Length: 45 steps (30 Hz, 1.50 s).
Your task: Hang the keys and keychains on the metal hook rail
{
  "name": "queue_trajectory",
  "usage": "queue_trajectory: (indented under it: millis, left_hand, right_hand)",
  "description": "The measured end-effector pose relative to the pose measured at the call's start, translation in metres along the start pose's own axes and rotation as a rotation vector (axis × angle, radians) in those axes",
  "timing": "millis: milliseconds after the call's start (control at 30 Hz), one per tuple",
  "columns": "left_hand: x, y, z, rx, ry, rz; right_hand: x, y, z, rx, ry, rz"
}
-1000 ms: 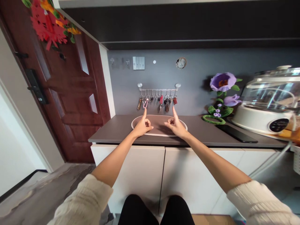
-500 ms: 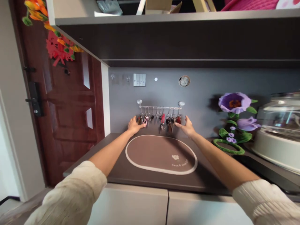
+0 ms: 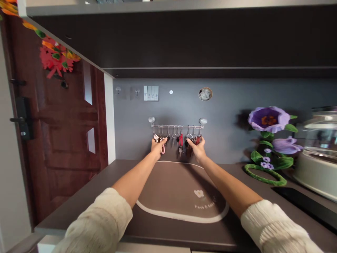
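Note:
A clear hook rail [image 3: 177, 126] is fixed to the grey back panel, with several bunches of keys hanging from it. My left hand [image 3: 157, 147] is at the left end, its thumb and fingers around the hanging keys [image 3: 156, 138] and a pink strap [image 3: 163, 149]. At the right end, my right hand [image 3: 197, 148] reaches round other keys, including a dark red fob [image 3: 198, 140]. Its fingertips are partly hidden behind them. Between the hands hangs a red carabiner [image 3: 181, 139] with keys below it.
A brown mat [image 3: 179, 189] lies on the dark counter. Purple knitted flowers [image 3: 268, 119], a black flat object [image 3: 308, 203] and a white appliance with a clear dome [image 3: 316, 165] are at right. A shelf [image 3: 184, 38] overhangs above; a dark red door [image 3: 63, 147] stands at left.
Both hands have moved inward, closing around the keys at the two ends of the rail. The view has tilted down and come closer.

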<state>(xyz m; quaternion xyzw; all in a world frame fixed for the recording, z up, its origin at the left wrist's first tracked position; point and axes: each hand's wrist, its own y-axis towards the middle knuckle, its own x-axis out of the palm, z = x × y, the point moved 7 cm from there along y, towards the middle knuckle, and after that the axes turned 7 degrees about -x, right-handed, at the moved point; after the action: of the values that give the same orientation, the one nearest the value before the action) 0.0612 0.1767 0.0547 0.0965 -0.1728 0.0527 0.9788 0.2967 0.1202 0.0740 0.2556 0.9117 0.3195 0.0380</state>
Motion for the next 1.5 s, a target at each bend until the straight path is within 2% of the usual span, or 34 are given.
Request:
queue_trajectory:
  millis: [233, 367, 467, 633, 833, 900, 967, 1067, 1167, 1233, 1367, 1433, 1500]
  left_hand:
    - [0.028, -0.016, -0.004, -0.100, -0.362, -0.122]
    - [0.032, -0.024, 0.003, -0.176, -0.491, -0.134]
    - [0.029, -0.026, 0.015, -0.187, -0.549, -0.099]
    - [0.029, -0.026, 0.041, -0.174, -0.578, -0.025]
    - [0.044, -0.026, 0.080, -0.160, -0.469, -0.109]
    - [0.047, -0.029, 0.086, -0.154, -0.376, -0.175]
    - [0.048, -0.038, 0.083, -0.160, -0.248, -0.265]
    - [0.040, -0.056, 0.063, -0.187, -0.012, -0.392]
    - [0.020, -0.075, 0.038, -0.184, 0.302, -0.467]
    - [0.008, -0.086, 0.026, -0.160, 0.517, -0.536]
    - [-0.004, -0.108, 0.011, -0.108, 0.816, -0.793]
    - [-0.007, -0.114, 0.005, -0.086, 0.917, -0.874]
    - [-0.009, -0.115, 0.004, 0.009, 0.987, -0.864]
  right_hand:
    - [0.019, -0.014, -0.008, -0.023, 0.085, 0.141]
    - [0.027, -0.018, -0.010, 0.113, 0.209, 0.106]
    - [0.022, -0.019, -0.017, 0.181, 0.216, 0.148]
    - [0.014, -0.009, -0.034, 0.201, 0.271, 0.239]
    - [0.014, 0.014, -0.062, 0.149, 0.440, 0.310]
    - [0.014, 0.016, -0.068, 0.159, 0.461, 0.269]
    - [0.014, 0.013, -0.071, 0.159, 0.437, 0.170]
    - [0.012, -0.007, -0.066, 0.176, 0.305, -0.061]
    - [0.008, -0.034, -0.052, 0.207, 0.109, -0.300]
    - [0.006, -0.048, -0.047, 0.145, -0.003, -0.452]
    - [0.012, -0.060, -0.040, 0.055, -0.282, -0.751]
    - [0.015, -0.053, -0.038, 0.030, -0.422, -0.752]
    - [0.018, -0.039, -0.039, 0.023, -0.502, -0.620]
